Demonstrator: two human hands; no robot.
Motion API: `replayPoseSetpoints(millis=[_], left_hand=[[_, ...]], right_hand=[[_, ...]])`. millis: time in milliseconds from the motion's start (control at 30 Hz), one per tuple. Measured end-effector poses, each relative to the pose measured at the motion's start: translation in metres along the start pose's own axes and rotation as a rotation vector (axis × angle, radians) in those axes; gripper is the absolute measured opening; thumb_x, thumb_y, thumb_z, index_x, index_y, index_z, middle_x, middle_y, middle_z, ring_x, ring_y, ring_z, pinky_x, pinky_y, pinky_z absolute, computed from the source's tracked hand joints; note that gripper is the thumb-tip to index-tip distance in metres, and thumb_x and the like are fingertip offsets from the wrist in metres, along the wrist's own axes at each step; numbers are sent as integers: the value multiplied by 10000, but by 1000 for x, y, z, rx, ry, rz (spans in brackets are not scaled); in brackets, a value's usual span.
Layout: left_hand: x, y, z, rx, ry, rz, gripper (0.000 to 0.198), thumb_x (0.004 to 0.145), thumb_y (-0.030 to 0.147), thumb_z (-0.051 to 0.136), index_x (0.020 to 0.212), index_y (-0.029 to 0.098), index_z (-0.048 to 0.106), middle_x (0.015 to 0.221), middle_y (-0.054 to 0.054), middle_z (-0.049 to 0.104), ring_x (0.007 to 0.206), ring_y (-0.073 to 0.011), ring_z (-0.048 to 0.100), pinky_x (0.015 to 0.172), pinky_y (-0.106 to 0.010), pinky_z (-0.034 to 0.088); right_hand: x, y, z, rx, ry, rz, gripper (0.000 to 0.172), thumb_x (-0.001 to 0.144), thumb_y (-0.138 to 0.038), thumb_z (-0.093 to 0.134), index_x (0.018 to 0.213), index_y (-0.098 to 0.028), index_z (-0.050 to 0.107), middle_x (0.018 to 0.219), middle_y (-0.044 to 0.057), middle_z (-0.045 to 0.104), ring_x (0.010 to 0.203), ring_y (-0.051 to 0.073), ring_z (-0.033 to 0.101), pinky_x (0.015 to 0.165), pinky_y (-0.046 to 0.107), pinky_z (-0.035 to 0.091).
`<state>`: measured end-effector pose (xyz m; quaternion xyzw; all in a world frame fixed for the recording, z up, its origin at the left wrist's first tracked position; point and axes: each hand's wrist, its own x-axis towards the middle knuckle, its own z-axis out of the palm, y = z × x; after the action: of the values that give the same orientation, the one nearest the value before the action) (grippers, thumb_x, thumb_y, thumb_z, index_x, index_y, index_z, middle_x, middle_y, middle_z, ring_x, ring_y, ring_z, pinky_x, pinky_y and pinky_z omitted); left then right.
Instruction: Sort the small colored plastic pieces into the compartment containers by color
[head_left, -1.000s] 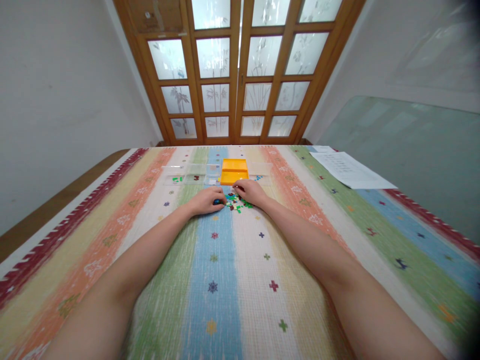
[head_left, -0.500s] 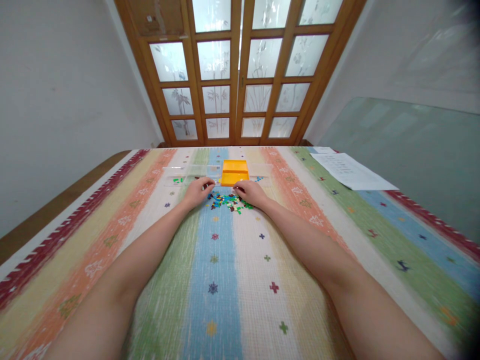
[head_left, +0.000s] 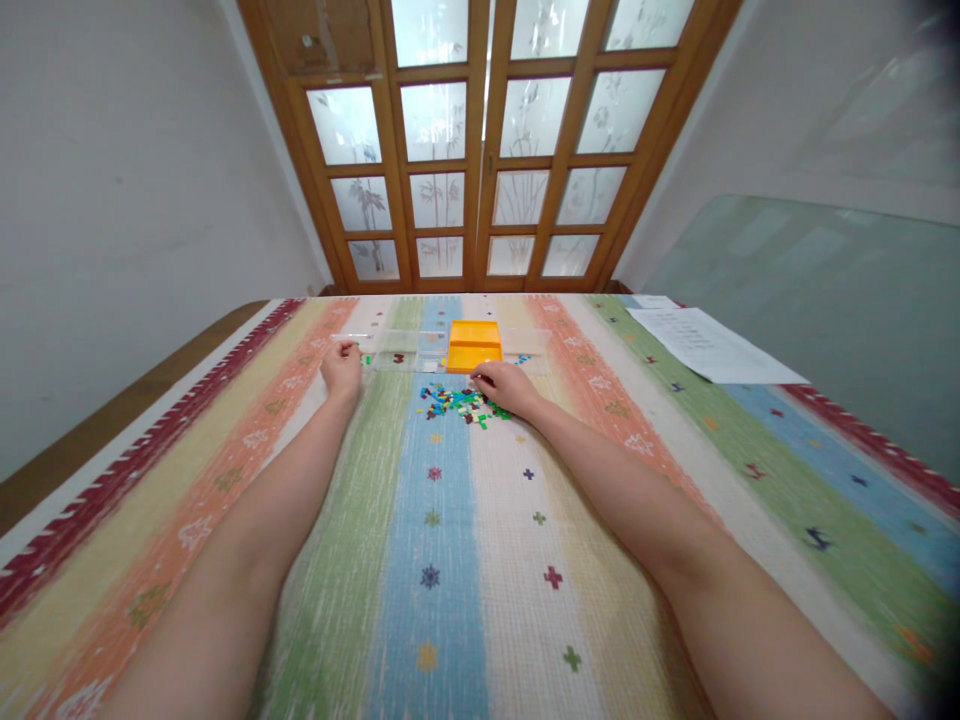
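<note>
A pile of small coloured bricks (head_left: 461, 402), mostly blue, green, white and brown, lies on the tablecloth. Over its right side rests my right hand (head_left: 501, 384), fingers pinched together; what they hold, if anything, is too small to make out. My left hand (head_left: 343, 368) is at the left end of a clear plastic case (head_left: 381, 345), its fingertips closed above a compartment with green pieces (head_left: 367, 360). Brown pieces (head_left: 399, 358) lie in another compartment. Beyond the pile stands an open yellow box (head_left: 475, 340), and blue pieces (head_left: 523, 359) sit in a clear tray to its right.
A striped tablecloth (head_left: 435, 620) covers the table. Printed paper sheets (head_left: 709, 345) lie at the far right edge. Behind the table is a wooden door with glass panes (head_left: 480, 170), with a pale green panel (head_left: 817, 290) against the right wall.
My left hand has moved left from the pile's edge to the left end of the clear case, uncovering the brown pieces. My right hand stays at the pile.
</note>
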<state>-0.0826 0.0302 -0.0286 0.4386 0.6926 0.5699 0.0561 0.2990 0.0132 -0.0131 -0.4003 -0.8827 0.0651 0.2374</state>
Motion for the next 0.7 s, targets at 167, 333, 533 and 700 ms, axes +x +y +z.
replayPoseSetpoints(millis=[167,333,533,700], left_hand=[[5,-9,1,49,-3,-18,271,882,281,585,1064,163,748,1002,-64,756,902,-199,687,783,-277,522],[6,-11,2,63,-4,-24,299,876,268,574,1087,161,757,1038,-82,766,917,-207,694,790,-282,524],[1,-4,-1,91,3,-22,375,851,225,546,1165,182,746,997,-69,748,867,-197,680,800,-289,513],[-12,13,-2,73,-35,92,338,857,227,535,1108,184,758,921,-44,728,829,-193,656,799,-290,493]], right_hand=[[0,0,0,-2,-1,1,238,1007,-255,555,1107,-206,766,1073,84,777,990,218,686,863,295,466],[0,-1,-1,-7,2,-1,241,1012,-262,552,1103,-203,767,1073,84,777,978,218,687,842,294,463],[0,-12,-6,-5,3,-40,222,1009,-243,556,1071,-197,764,1048,87,770,974,220,670,854,307,454],[3,-36,-6,-7,15,-184,219,1021,-244,551,1082,-190,755,1035,105,744,992,233,635,890,342,449]])
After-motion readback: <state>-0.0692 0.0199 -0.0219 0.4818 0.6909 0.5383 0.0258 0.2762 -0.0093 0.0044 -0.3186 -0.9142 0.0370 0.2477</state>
